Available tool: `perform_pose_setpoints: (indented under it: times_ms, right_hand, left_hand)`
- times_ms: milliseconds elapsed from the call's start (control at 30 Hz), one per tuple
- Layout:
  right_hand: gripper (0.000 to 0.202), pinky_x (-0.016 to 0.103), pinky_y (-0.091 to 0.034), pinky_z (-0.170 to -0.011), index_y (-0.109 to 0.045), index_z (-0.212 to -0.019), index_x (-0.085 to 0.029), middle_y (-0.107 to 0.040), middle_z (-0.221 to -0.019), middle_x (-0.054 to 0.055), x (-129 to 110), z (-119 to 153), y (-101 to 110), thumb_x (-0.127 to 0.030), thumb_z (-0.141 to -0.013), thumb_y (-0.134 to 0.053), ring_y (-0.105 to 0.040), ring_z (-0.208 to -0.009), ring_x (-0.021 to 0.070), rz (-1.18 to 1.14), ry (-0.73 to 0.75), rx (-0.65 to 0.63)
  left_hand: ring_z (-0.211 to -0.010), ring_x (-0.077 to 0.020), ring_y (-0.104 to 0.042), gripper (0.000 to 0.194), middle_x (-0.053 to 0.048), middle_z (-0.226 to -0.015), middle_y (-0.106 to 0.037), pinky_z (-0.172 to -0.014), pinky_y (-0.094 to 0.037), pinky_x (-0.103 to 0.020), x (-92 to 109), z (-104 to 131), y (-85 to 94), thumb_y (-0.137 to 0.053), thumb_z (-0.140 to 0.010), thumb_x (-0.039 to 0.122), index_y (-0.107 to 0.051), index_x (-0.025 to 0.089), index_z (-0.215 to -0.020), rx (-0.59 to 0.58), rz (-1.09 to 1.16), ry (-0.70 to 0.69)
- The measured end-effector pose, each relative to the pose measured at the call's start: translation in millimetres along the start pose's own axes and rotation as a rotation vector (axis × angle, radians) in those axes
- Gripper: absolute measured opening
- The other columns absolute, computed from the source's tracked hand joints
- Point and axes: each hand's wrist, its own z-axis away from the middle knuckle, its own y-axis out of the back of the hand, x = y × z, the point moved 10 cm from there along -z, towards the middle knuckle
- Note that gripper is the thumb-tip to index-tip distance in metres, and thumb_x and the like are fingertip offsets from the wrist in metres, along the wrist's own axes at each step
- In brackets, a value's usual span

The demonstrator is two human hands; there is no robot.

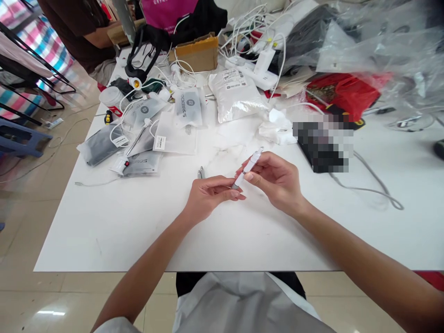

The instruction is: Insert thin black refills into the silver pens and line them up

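Observation:
A white pen (250, 167) with a grey lower end is held between my two hands above the white table (138, 231). It slants, its upper end pointing away and to the right. The thumb and fingers of my left hand (213, 194) close on the grey lower end. My right hand (279, 180) pinches the white barrel higher up, thumb in front and fingers behind. Just beyond my left hand lies a small grey metal piece (201, 172), partly hidden, whose kind I cannot make out.
Plastic pouches (188, 107), a white parcel (237, 95) and crumpled tissue (276, 127) lie beyond my hands. A blurred black device (321, 148) with a grey cable (367, 187) is at right. Farther back are a cardboard box (196, 53) and clear plastic bags (374, 46). Another person's arm (100, 39) shows at upper left.

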Motion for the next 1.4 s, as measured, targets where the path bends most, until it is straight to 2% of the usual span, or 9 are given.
perform_pose_setpoints:
  times_ms: [200,400,467,567,733,867,1067,1233,1400]
  right_hand:
    - [0.017,0.038,-0.064,-0.086,-0.066,-0.1,-0.027,-0.072,-0.101,0.002,9.0,-0.1,0.8,-0.036,-0.097,-0.08,-0.075,-0.096,0.0196,-0.034,-0.043,0.028]
    - [0.028,0.039,-0.062,-0.088,-0.06,-0.095,-0.028,-0.064,-0.091,-0.002,14.8,-12.9,24.8,-0.039,-0.089,-0.085,-0.069,-0.088,0.0167,-0.363,-0.204,0.212]
    - [0.029,0.033,-0.06,-0.075,-0.058,-0.089,-0.027,-0.052,-0.077,-0.004,18.0,-17.9,36.1,-0.039,-0.089,-0.084,-0.057,-0.072,0.0136,-0.485,-0.272,0.262]
    - [0.049,0.031,-0.047,-0.056,-0.047,-0.073,-0.026,-0.032,-0.064,-0.005,21.3,-23.9,54.1,-0.061,-0.092,-0.074,-0.034,-0.057,0.0135,-0.552,-0.306,0.277]
    - [0.068,0.034,-0.028,-0.046,-0.025,-0.062,-0.025,-0.016,-0.057,-0.005,29.6,-21.9,84.0,-0.071,-0.091,-0.065,-0.014,-0.051,0.0131,-0.439,-0.27,0.27]
    - [0.069,0.036,-0.021,-0.045,-0.021,-0.06,-0.025,-0.013,-0.053,-0.004,37.6,-15.0,91.4,-0.066,-0.087,-0.069,-0.012,-0.049,0.0127,-0.415,-0.31,0.289]
    - [0.07,0.033,-0.015,-0.042,-0.021,-0.059,-0.025,-0.012,-0.051,-0.005,33.6,-16.7,81.6,-0.062,-0.08,-0.076,-0.01,-0.047,0.0109,-0.543,-0.303,0.262]
    - [0.068,0.033,-0.02,-0.043,-0.022,-0.06,-0.025,-0.014,-0.053,-0.005,29.2,-16.7,79.8,-0.062,-0.087,-0.072,-0.014,-0.047,0.0114,-0.509,-0.291,0.226]
    - [0.07,0.033,-0.023,-0.043,-0.026,-0.059,-0.026,-0.016,-0.051,-0.005,23.5,-17.2,76.5,-0.07,-0.084,-0.075,-0.017,-0.047,0.0119,-0.477,-0.263,0.208]
  left_hand:
    - [-0.092,-0.0278,-0.084,0.026,-0.005,-0.099,-0.083,-0.092,-0.069,-0.046,-0.8,0.6,7.0,-0.093,-0.084,0.032,-0.086,0.024,-0.107,0.088,-0.063,-0.051]
    - [-0.108,-0.025,-0.079,0.031,-0.009,-0.111,-0.082,-0.098,-0.063,-0.041,15.0,-2.2,26.9,-0.082,-0.094,0.046,-0.082,0.024,-0.115,0.233,-0.186,-0.117]
    - [-0.11,-0.0234,-0.076,0.031,-0.009,-0.112,-0.081,-0.094,-0.063,-0.037,24.0,-1.9,40.8,-0.078,-0.096,0.05,-0.081,0.023,-0.112,0.329,-0.172,-0.172]
    - [-0.104,-0.0213,-0.074,0.032,-0.009,-0.108,-0.079,-0.087,-0.062,-0.033,28.3,-1.9,60.3,-0.076,-0.097,0.053,-0.081,0.022,-0.106,0.44,-0.116,-0.198]
    - [-0.095,-0.0183,-0.071,0.031,-0.007,-0.101,-0.075,-0.08,-0.058,-0.03,27.3,-4.0,73.7,-0.078,-0.095,0.052,-0.079,0.022,-0.098,0.483,-0.029,-0.194]
    - [-0.091,-0.017,-0.069,0.033,-0.006,-0.098,-0.074,-0.08,-0.058,-0.03,28.2,-3.5,75.0,-0.079,-0.094,0.054,-0.078,0.022,-0.096,0.494,-0.037,-0.193]
    - [-0.088,-0.0158,-0.068,0.034,-0.006,-0.097,-0.073,-0.079,-0.057,-0.029,29.4,-3.2,79.0,-0.08,-0.093,0.054,-0.076,0.021,-0.094,0.517,-0.045,-0.208]
    - [-0.089,-0.0155,-0.068,0.033,-0.005,-0.099,-0.073,-0.078,-0.056,-0.029,30.4,-3.9,80.5,-0.079,-0.094,0.054,-0.074,0.021,-0.091,0.525,-0.05,-0.219]
    - [-0.087,-0.0148,-0.068,0.031,-0.005,-0.097,-0.073,-0.078,-0.056,-0.028,32.8,-3.3,84.1,-0.079,-0.094,0.051,-0.075,0.02,-0.092,0.542,-0.066,-0.251]
